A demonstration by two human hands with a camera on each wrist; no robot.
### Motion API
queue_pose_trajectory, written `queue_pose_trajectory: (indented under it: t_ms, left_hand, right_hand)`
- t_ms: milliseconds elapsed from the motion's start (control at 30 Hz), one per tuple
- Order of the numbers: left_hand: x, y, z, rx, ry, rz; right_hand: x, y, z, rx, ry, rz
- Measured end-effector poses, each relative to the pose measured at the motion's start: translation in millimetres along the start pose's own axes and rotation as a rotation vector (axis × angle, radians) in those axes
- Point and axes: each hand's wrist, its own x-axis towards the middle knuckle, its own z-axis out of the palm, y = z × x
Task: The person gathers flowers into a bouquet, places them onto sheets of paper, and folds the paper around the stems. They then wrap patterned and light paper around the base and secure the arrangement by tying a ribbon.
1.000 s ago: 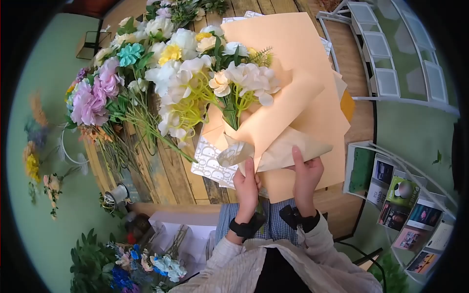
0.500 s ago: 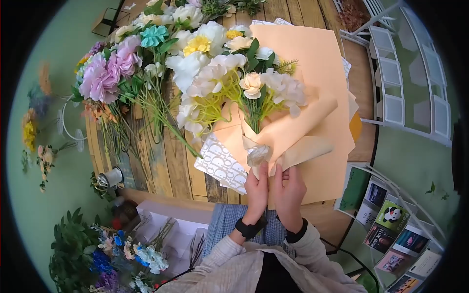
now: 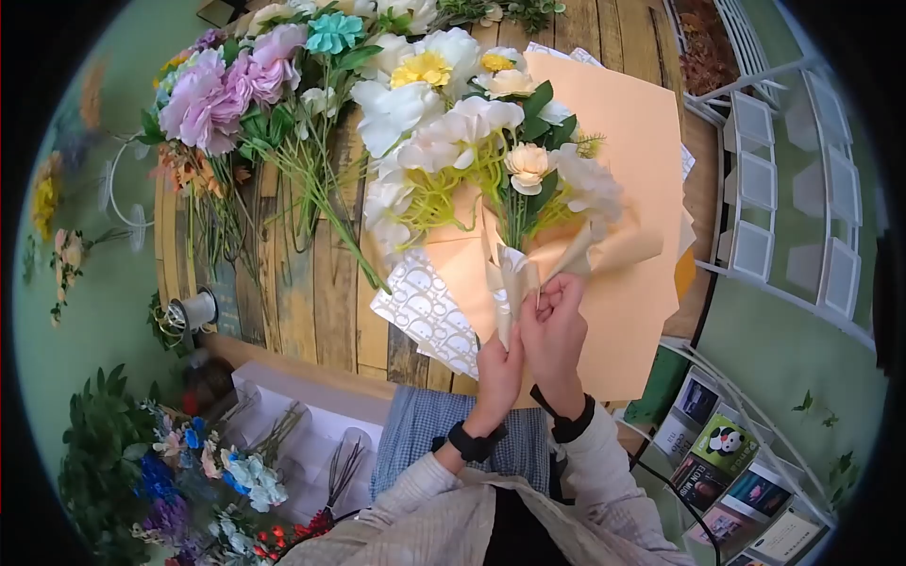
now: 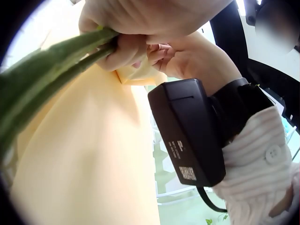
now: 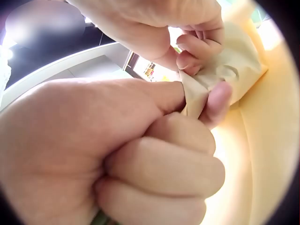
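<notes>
My left hand point(image 3: 498, 377) grips the gathered base of the peach wrapping paper point(image 3: 505, 302), fingers curled tight; green stems point(image 4: 51, 61) run out of this fist point(image 4: 145, 18) in the left wrist view. Just right of it, my right hand point(image 3: 555, 330) pinches a creased fold of paper, and in the right wrist view its fingertips point(image 5: 190, 63) touch the tan fold point(image 5: 225, 65) beside the left fist point(image 5: 150, 154). Above both hands, a cream rose point(image 3: 528, 168) and whitish blossoms point(image 3: 587, 184) stand out of the wrap. A large peach sheet point(image 3: 623, 330) lies underneath.
White flowers point(image 3: 396, 115) and lilac flowers point(image 3: 212, 108) lie left on the wooden table point(image 3: 335, 325). Patterned paper point(image 3: 429, 311) pokes out beneath the wrap. A spool point(image 3: 193, 311) stands at the left edge, a flower box point(image 3: 311, 387) below, a book rack point(image 3: 717, 443) at right.
My right hand has come in beside the left from the right, then gone up along the wrap, and the loose paper is drawn in closer around the stems. The head view has shifted.
</notes>
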Motion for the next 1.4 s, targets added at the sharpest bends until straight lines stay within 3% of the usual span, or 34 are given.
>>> queue_pose_trajectory:
  t_ms: [333, 400, 433, 600, 700, 833, 900, 933, 967, 1033, 1067, 1100, 1167, 1333, 1400]
  left_hand:
    - [-1, -5, -4, -0.027, -0.083, -0.028]
    - [-1, -6, -2, 0.043, -0.071, 0.180]
    - [-1, -7, -2, 0.041, -0.071, 0.178]
    - [3, -14, -4, 0.006, -0.058, -0.017]
    - [3, -11, -1, -0.158, -0.047, -0.017]
    - [2, 5, -5, -0.235, -0.069, -0.208]
    - [1, 16, -9, -0.378, -0.114, -0.297]
    - [1, 16, -10, -0.379, -0.115, -0.298]
    - [1, 15, -10, -0.402, -0.131, -0.300]
    - [-1, 12, -10, -0.425, -0.145, -0.303]
    - [-2, 9, -11, -0.427, -0.175, -0.297]
    - [-3, 7, -12, -0.429, -0.203, -0.292]
    - [-5, 6, -14, -0.443, -0.213, -0.311]
    - [-8, -1, -14, -0.330, -0.173, -0.223]
    - [-12, -2, -12, -0.093, -0.118, -0.065]
  right_hand:
    - [20, -4, -2, -0.216, -0.230, -0.163]
    - [21, -8, -3, -0.241, -0.276, -0.179]
    - [22, -8, -4, -0.243, -0.277, -0.179]
    - [30, -6, -12, -0.175, -0.497, -0.225]
    - [30, -3, -20, -0.038, -0.566, -0.150]
    - [16, -1, -35, 0.115, -0.393, -0.201]
    - [6, 26, -39, 0.272, -0.087, 0.009]
    - [2, 33, -45, 0.394, -0.158, 0.215]
    - [-1, 34, -43, 0.391, -0.155, 0.216]
    - [-5, 37, -36, 0.632, -0.517, 0.369]
    - [-4, 40, -30, 0.624, -0.728, 0.417]
    - [-3, 41, -24, 0.625, -0.729, 0.420]
    - [4, 34, -6, 1.057, -0.894, 0.580]
    - [4, 31, -2, 1.028, -0.913, 0.623]
    - [1, 35, -6, 0.990, -0.885, 0.615]
